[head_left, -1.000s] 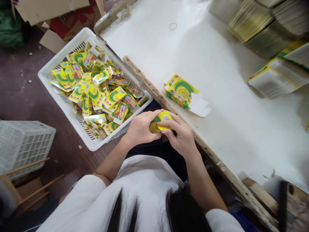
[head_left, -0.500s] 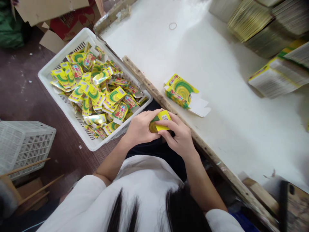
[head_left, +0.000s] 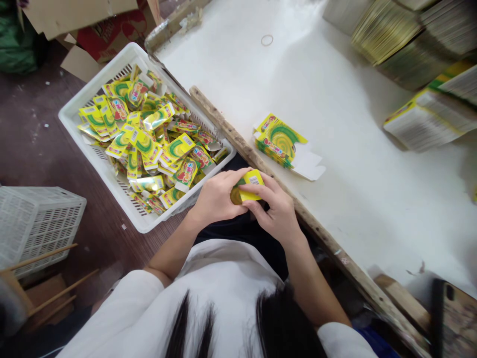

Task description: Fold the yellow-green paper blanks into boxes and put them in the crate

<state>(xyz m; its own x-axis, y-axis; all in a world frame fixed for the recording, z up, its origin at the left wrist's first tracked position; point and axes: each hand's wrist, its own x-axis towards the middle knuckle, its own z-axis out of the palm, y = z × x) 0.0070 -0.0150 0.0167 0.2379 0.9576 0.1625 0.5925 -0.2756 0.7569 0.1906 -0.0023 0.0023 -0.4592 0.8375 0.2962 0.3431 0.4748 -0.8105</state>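
A small yellow-and-green cardboard box (head_left: 254, 180) with a barcode is held between both hands, just in front of the table edge. My left hand (head_left: 216, 198) is closed around its left side. From the right, my right hand (head_left: 278, 206) grips it, the index finger lying across its face and the thumb below. The fingers cover much of the box. Beyond my hands, a small pile of flat printed cartons (head_left: 281, 139) lies on the white table (head_left: 357, 199), one with its white inner flap sticking out.
A white plastic basket (head_left: 99, 174) full of similar small boxes stands left of the table's wooden edge (head_left: 231, 134). Stacks of flat cartons (head_left: 387, 32) stand at the far right. A phone (head_left: 456, 318) lies lower right; another white crate (head_left: 44, 223) sits at left.
Almost nothing differs. Both hands stay in place on the small box, with only a very slight shift of the fingers.
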